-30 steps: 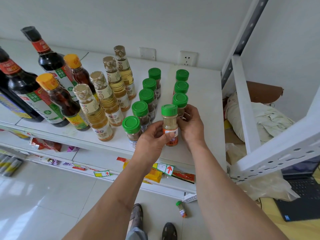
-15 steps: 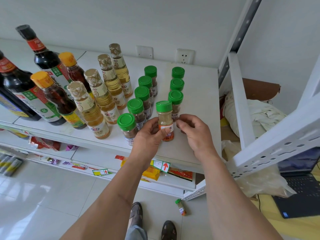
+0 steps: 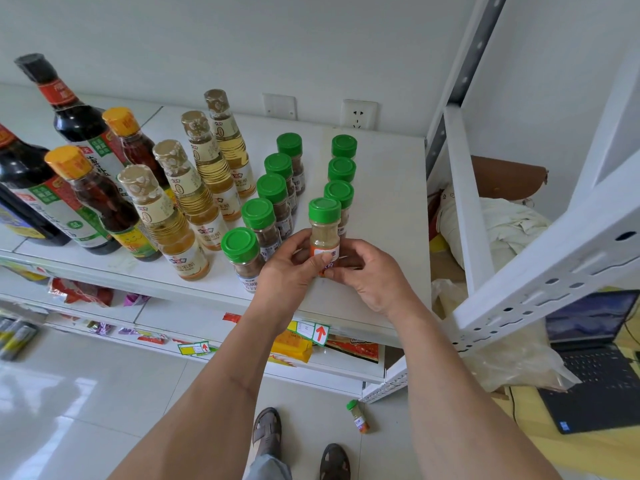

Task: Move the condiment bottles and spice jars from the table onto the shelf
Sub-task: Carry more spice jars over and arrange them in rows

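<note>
Green-capped spice jar upright on shelf, gripped by left hand and right hand.

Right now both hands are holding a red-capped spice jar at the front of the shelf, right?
Not quite: the cap is green, not red. The head view shows the left hand and right hand holding the spice jar at the front of the shelf.

- Spice jar with green cap and orange label, upright at the front of the white shelf, pinched at its base by both hands
- Eight more green-capped jars stand behind it in two rows
- Another jar lies on the floor
</note>
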